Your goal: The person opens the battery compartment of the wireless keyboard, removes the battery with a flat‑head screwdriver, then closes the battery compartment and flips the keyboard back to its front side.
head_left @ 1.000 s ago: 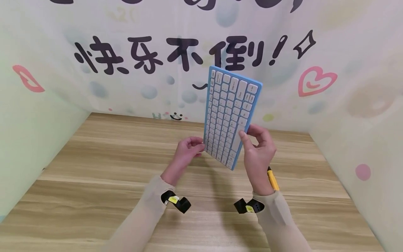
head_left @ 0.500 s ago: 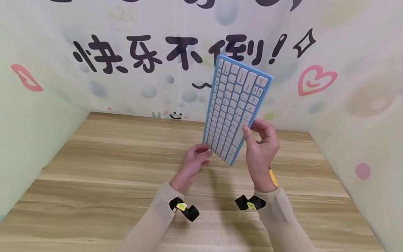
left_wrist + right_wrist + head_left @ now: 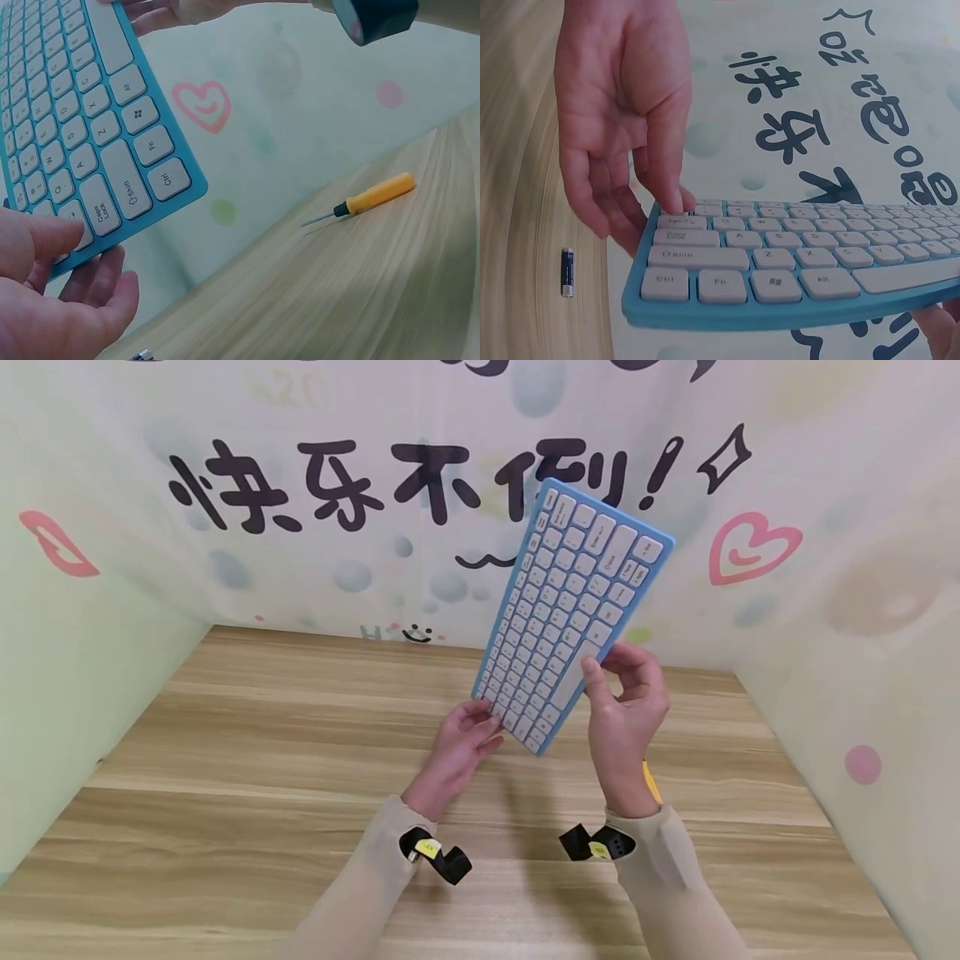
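A blue keyboard [image 3: 567, 602] with white keys is held up in the air, tilted, its key side towards me in the head view. My right hand [image 3: 627, 727] grips its long lower edge, thumb on the space bar and fingers behind. At the low end my left hand [image 3: 456, 750] pinches the corner. In the left wrist view, the left thumb lies on the keys near Caps Lock, and the other fingers are behind the board. The right wrist view shows the same corner, with the left thumb by the Tab key.
On the wooden table [image 3: 247, 760] lies a screwdriver [image 3: 379, 196] with an orange-yellow handle, mostly behind the right wrist in the head view. A small dark battery [image 3: 568, 272] also lies there, seen in the right wrist view. A printed cloth backdrop [image 3: 337, 602] stands behind.
The keyboard has swung clockwise, its upper end moving up and to the right. Both hands have shifted slightly right with it, and the left hand now sits further over the corner.
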`<action>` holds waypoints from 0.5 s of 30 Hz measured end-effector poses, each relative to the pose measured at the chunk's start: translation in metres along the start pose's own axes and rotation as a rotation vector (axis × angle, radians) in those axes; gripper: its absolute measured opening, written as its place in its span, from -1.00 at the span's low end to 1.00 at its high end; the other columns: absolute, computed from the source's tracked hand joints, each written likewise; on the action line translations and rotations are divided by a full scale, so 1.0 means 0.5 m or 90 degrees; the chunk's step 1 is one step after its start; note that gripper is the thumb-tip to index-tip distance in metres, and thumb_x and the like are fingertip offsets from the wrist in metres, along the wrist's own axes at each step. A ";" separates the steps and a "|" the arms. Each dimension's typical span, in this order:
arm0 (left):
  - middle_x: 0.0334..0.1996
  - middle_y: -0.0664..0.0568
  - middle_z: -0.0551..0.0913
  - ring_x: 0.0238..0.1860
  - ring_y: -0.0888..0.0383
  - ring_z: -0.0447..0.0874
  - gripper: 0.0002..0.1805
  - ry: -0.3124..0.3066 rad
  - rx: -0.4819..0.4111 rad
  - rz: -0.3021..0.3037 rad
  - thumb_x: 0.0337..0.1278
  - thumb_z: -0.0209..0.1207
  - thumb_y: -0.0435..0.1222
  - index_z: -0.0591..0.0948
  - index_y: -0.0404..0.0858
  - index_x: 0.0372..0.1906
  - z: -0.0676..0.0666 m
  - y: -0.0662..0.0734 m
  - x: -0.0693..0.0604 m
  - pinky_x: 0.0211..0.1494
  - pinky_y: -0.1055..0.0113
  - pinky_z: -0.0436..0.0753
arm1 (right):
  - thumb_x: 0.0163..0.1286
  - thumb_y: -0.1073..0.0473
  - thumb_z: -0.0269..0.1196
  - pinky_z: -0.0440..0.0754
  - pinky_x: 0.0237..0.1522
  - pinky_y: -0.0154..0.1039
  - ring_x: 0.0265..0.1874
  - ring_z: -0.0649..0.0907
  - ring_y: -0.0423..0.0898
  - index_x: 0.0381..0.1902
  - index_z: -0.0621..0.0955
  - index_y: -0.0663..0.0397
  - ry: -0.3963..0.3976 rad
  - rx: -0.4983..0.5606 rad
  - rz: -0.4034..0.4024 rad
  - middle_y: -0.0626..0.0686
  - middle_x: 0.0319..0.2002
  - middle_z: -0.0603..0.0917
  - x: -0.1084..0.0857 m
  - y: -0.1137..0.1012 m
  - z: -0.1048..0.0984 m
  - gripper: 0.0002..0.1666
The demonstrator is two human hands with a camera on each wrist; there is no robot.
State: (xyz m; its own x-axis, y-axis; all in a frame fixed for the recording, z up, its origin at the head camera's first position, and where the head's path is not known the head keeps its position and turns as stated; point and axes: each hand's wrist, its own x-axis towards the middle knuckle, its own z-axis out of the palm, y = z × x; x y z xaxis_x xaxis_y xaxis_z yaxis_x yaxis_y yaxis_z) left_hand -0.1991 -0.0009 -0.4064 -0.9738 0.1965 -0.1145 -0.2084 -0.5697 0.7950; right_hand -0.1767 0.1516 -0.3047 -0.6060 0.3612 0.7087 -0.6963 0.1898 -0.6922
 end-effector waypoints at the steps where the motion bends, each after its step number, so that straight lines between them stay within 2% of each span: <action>1: -0.18 -0.04 0.45 -0.24 0.15 0.55 -0.72 0.001 -0.001 0.002 0.16 -0.01 -0.59 0.33 -0.31 -0.05 0.000 0.001 -0.001 -0.04 0.24 0.55 | 0.15 0.48 0.23 0.63 -0.40 -0.35 -0.32 0.56 0.00 -0.14 0.48 0.50 -0.002 0.006 0.002 0.21 -0.23 0.57 0.000 0.000 0.000 -0.70; 6: -0.20 -0.08 0.40 -0.24 0.13 0.54 -0.72 0.000 -0.011 0.001 0.16 -0.01 -0.61 0.30 -0.31 -0.08 0.000 0.005 -0.004 -0.04 0.20 0.57 | 0.15 0.50 0.21 0.62 -0.47 -0.34 -0.32 0.54 0.01 -0.14 0.46 0.50 -0.015 0.049 0.013 0.21 -0.25 0.55 -0.002 0.000 0.002 -0.70; 12: -0.22 -0.07 0.38 -0.25 0.14 0.54 -0.72 0.003 -0.024 0.006 0.14 -0.04 -0.64 0.28 -0.30 -0.14 -0.002 0.003 -0.004 -0.09 0.29 0.59 | 0.17 0.50 0.19 0.62 -0.41 -0.35 -0.31 0.53 0.01 -0.11 0.45 0.47 -0.041 0.062 0.010 0.20 -0.23 0.54 -0.004 0.000 0.002 -0.69; 15: -0.21 -0.07 0.38 -0.25 0.15 0.53 -0.72 0.005 -0.005 0.013 0.12 -0.03 -0.65 0.28 -0.33 -0.14 -0.004 0.001 -0.005 -0.08 0.32 0.58 | 0.18 0.50 0.18 0.63 -0.37 -0.34 -0.29 0.52 0.02 -0.06 0.43 0.44 -0.058 0.065 0.003 0.18 -0.21 0.53 -0.005 -0.001 0.001 -0.66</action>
State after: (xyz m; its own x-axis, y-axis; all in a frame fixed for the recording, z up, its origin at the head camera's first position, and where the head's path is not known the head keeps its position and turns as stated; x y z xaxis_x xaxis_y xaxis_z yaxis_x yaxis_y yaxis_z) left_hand -0.1971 -0.0032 -0.4069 -0.9787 0.1776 -0.1027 -0.1884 -0.5795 0.7929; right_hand -0.1750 0.1503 -0.3061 -0.6390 0.2761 0.7179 -0.7257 0.0929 -0.6817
